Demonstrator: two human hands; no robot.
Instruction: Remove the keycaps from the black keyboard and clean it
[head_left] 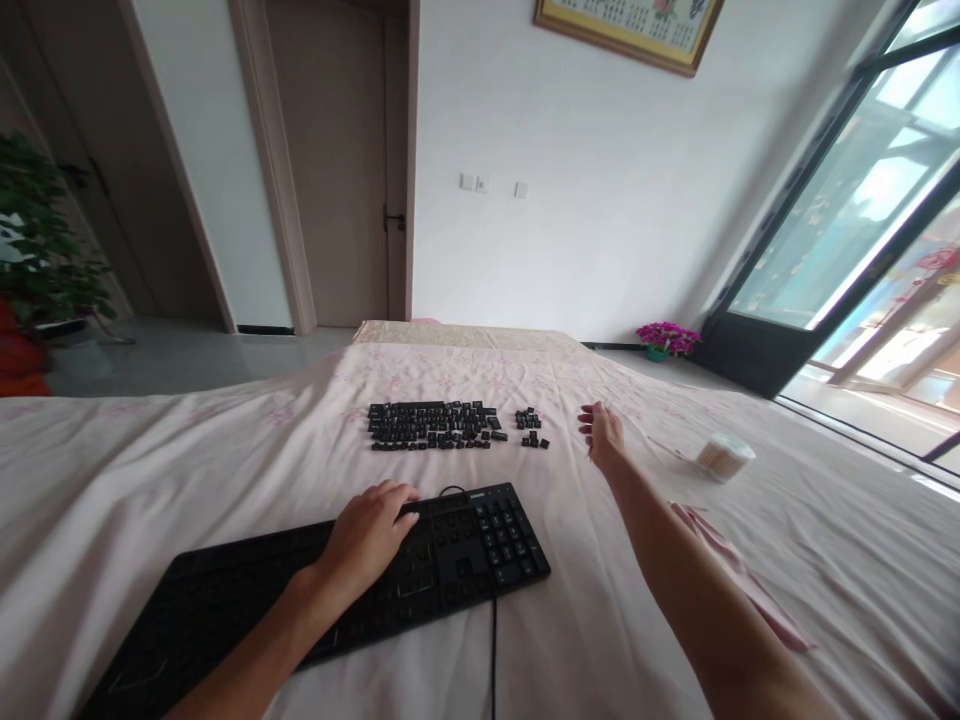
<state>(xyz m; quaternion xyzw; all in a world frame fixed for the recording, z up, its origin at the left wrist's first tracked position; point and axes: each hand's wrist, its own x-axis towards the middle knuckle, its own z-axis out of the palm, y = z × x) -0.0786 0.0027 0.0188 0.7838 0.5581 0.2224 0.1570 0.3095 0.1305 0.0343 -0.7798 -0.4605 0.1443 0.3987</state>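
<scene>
A black keyboard (463, 562) lies slanted on the cloth, many of its keys removed and the number pad keys at the right end in place. My left hand (371, 525) is on its far edge, fingers curled over that edge and thumb lying along the top. Farther off, loose black keycaps (431, 425) are laid out in rows, with a smaller group of keycaps (529, 420) to their right. My right hand (602, 432) hovers right of that small group, fingers a little apart and pointing left. Nothing I can make out is in it.
A clear round tub of cotton swabs (725, 457) stands at the right, a single swab (666, 447) beside it. A pink cloth (739, 570) lies near my right forearm. The keyboard's cable (494, 650) runs toward me. Pinkish cloth (262, 440) with folds covers the surface.
</scene>
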